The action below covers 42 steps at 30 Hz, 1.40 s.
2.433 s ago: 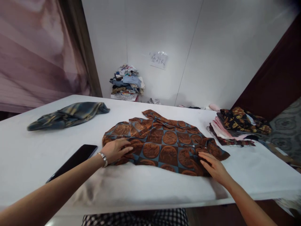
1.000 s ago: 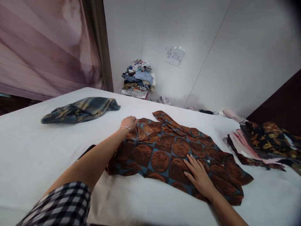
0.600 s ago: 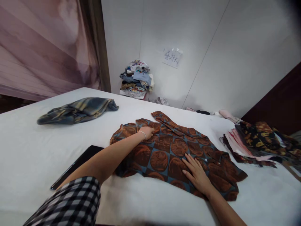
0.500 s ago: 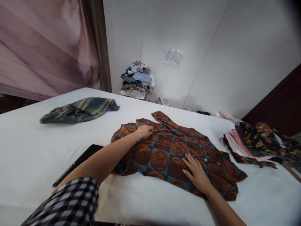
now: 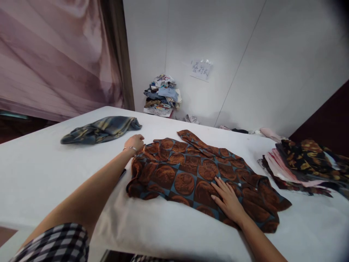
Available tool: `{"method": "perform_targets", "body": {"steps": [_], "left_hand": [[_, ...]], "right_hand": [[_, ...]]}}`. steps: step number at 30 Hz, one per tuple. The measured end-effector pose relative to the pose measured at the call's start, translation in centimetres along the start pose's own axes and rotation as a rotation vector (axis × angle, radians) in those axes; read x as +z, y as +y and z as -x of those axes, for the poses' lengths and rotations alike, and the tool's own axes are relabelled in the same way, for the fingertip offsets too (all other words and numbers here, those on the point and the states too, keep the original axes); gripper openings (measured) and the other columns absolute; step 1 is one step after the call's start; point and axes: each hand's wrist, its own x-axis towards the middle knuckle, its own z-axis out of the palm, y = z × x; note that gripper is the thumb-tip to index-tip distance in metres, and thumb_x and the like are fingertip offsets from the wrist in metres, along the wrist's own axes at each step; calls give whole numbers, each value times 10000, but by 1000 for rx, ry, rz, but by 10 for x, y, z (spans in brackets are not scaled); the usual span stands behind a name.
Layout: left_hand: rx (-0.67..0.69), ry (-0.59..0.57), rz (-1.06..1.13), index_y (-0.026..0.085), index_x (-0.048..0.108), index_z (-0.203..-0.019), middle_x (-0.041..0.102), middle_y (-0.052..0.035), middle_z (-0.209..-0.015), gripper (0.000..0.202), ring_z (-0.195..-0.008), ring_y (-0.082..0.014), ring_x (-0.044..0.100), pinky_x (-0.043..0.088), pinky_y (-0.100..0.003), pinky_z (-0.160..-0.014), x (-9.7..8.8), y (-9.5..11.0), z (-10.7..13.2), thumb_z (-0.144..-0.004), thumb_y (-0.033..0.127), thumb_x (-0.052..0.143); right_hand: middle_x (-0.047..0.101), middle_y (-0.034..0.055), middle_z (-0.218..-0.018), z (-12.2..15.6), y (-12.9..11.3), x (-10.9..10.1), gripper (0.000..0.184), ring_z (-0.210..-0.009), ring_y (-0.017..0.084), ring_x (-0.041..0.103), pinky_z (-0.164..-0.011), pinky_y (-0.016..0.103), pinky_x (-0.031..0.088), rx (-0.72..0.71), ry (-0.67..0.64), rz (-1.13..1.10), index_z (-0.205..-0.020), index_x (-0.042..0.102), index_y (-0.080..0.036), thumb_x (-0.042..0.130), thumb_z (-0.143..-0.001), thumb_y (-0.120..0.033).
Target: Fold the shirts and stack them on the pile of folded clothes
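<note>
- Head view, patterned shirt: lies spread on the white table, near its front edge, between the two hands.
- Right hand: open, palm flat, pressing the shirt's near right part. Its place on the cloth is unchanged from half a second ago.
- Left hand: fingers curled at the shirt's far left corner. Whether it pinches the cloth cannot be told. Half a second ago it lay further in on the cloth; it has since moved out to the edge.
- Judgement: the right hand anchors the cloth while the left works the far corner.
- Surroundings: plaid garment beyond the left hand, apart from the shirt; folded stack to the right.
</note>
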Motion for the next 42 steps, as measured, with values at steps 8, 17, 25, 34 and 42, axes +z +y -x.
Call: {"method": "perform_targets", "body": {"steps": [8, 17, 25, 34, 42], "left_hand": [[288, -183, -149, 285, 674, -1066, 640, -40, -1228, 333, -1133, -235, 570, 445, -335, -952, 40, 68, 1, -786, 406, 540], [442, -74, -183, 158, 664, -1039, 650, -138, -1168, 440, -1101, -287, 589, 463, -414, -937, 52, 78, 4, -869, 408, 345], [860, -96, 45, 210, 675, -1089, 645, -99, -1226, 480, -1142, -250, 585, 446, -405, -996, 92, 94, 75, -863, 522, 389], [800, -30, -24, 143, 671, -1112, 691, -138, -1095, 618, -1023, -284, 632, 462, -420, -954, 83, 69, 71, -816, 551, 314], [661, -121, -26, 175, 676, -892, 690, -117, -930, 518, -910, -267, 636, 482, -389, -891, 73, 78, 68, -779, 488, 278]], "right_hand": [[256, 63, -1549, -3, -10, -9, 548, -1439, 232, 195, -1156, 507, 171, 62, -63, 18, -1411, 420, -263, 365, -936, -530], [200, 50, -1567, -7, -18, -22, 577, -1450, 235, 147, -1164, 495, 121, 73, -115, -26, -1436, 377, -270, 363, -934, -553], [309, 79, -1525, -10, -8, -30, 561, -1430, 248, 224, -1162, 515, 131, 86, -51, -367, -1369, 481, -263, 528, -873, -521], [689, 69, -1130, 58, 66, -68, 283, -1083, 231, 621, -997, 431, 453, 387, 475, -419, -1074, 691, -232, 598, -817, -305], [686, 57, -833, 79, 87, -54, 135, -852, 211, 610, -807, 367, 493, 365, 388, -129, -835, 714, -222, 586, -807, -193]]}}
